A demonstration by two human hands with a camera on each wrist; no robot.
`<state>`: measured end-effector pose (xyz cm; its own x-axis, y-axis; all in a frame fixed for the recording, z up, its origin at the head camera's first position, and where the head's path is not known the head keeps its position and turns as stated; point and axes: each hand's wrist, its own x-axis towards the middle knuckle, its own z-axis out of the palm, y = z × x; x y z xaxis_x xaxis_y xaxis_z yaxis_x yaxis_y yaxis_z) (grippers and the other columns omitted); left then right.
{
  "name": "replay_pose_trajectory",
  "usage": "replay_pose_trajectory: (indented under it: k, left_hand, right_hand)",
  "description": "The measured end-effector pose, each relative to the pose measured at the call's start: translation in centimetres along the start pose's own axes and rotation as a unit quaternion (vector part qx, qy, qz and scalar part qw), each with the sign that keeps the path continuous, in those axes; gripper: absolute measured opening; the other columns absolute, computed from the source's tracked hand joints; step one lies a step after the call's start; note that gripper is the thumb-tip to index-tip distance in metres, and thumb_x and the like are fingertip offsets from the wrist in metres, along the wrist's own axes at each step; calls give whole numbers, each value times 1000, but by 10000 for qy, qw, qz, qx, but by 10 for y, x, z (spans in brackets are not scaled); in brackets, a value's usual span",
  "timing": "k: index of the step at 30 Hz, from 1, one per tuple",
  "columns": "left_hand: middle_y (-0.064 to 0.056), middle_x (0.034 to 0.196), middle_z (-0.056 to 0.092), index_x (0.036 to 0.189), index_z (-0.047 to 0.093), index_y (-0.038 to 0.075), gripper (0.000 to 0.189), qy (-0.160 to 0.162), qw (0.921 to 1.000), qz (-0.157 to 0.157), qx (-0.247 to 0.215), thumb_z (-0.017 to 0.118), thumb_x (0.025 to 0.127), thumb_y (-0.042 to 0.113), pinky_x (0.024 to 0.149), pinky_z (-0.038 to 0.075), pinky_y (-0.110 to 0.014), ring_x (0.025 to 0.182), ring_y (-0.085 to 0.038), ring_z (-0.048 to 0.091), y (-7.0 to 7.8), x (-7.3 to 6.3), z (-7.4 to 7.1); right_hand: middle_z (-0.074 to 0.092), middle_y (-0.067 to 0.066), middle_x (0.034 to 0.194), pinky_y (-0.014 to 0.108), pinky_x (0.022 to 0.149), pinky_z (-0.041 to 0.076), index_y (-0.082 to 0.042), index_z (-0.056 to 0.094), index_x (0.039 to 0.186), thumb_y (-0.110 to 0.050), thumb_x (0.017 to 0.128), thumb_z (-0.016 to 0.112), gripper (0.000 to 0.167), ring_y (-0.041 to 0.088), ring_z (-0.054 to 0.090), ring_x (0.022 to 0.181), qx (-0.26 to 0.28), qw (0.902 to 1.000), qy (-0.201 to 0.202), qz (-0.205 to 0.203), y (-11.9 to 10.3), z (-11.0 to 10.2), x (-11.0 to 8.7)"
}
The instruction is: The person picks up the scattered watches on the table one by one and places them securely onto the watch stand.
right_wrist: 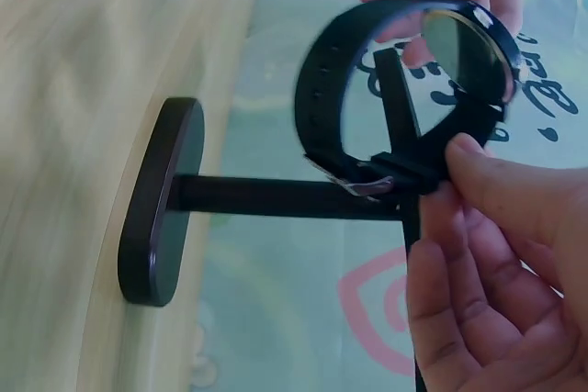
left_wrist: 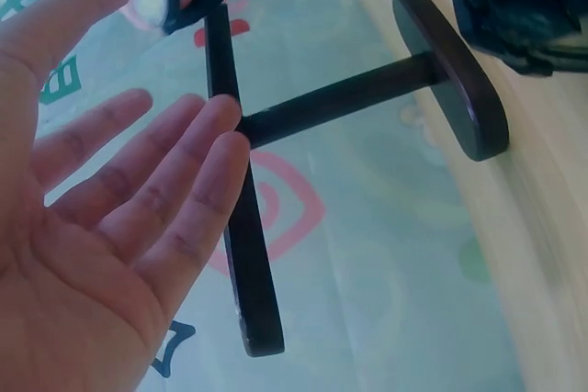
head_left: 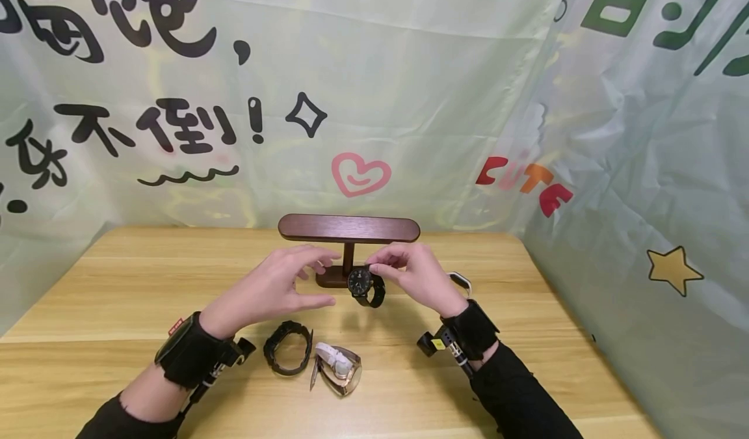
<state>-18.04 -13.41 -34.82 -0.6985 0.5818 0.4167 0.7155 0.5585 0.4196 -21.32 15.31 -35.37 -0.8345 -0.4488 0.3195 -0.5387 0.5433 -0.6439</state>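
A dark wooden T-shaped watch stand (head_left: pixel 348 229) rises at the middle of the table; its post and base also show in the left wrist view (left_wrist: pixel 349 98) and right wrist view (right_wrist: pixel 266 197). My right hand (head_left: pixel 412 275) pinches a black round-faced watch (head_left: pixel 366 285) by its strap, just in front of the stand's right half; the buckled strap loop (right_wrist: pixel 404 89) hangs beside the crossbar. My left hand (head_left: pixel 281 286) hovers with fingers spread (left_wrist: pixel 138 199), left of the watch, holding nothing.
On the wooden table (head_left: pixel 117 283) near me lie a black chunky watch (head_left: pixel 288 348) and a white-and-clear watch (head_left: pixel 337 366). Another pale watch (head_left: pixel 462 281) sits behind my right hand. Printed fabric (head_left: pixel 374 88) walls off the back and right.
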Motion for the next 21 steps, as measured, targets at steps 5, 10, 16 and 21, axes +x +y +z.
replay_pose_trajectory:
  k: [5, 10, 16, 21]
  left_hand:
    - [-7, 126, 76, 141, 66, 9, 69, 319, 9994, 141, -31, 94, 83, 34, 87, 67, -36, 108, -20, 75, 5, 1, 1]
    - [-5, 126, 75, 143, 65, 8, 72, 655, 9969, 439, -63, 96, 82, 32, 86, 67, -32, 109, -19, 74, 8, 2, 4]
    - [-5, 130, 75, 143, 65, 8, 72, 913, 9938, 624, -130, 96, 82, 31, 86, 66, -33, 108, -16, 72, 12, 3, 9]
    - [-8, 133, 74, 143, 64, 6, 73, 1021, 9919, 715, -233, 96, 82, 30, 81, 65, -26, 101, -15, 72, 15, 4, 13]
  right_hand:
    - [81, -2, 99, 25, 77, 59, -17, 84, 105, -14, 98, 79, 9, 17, 74, 87, 316, 9991, 276, 18, -3, 0, 0]
    - [82, 1, 99, 23, 72, 57, -16, 84, 107, -13, 98, 79, 10, 19, 74, 85, 671, 9969, 397, 30, -5, 0, 0]
    - [82, 3, 100, 22, 74, 58, -14, 84, 107, -12, 99, 78, 10, 26, 76, 89, 1039, 9935, 457, 28, -7, 2, 0]
    - [82, 5, 102, 22, 73, 58, -13, 83, 108, -12, 99, 78, 10, 26, 77, 89, 1324, 9903, 421, 65, -10, 3, -1]
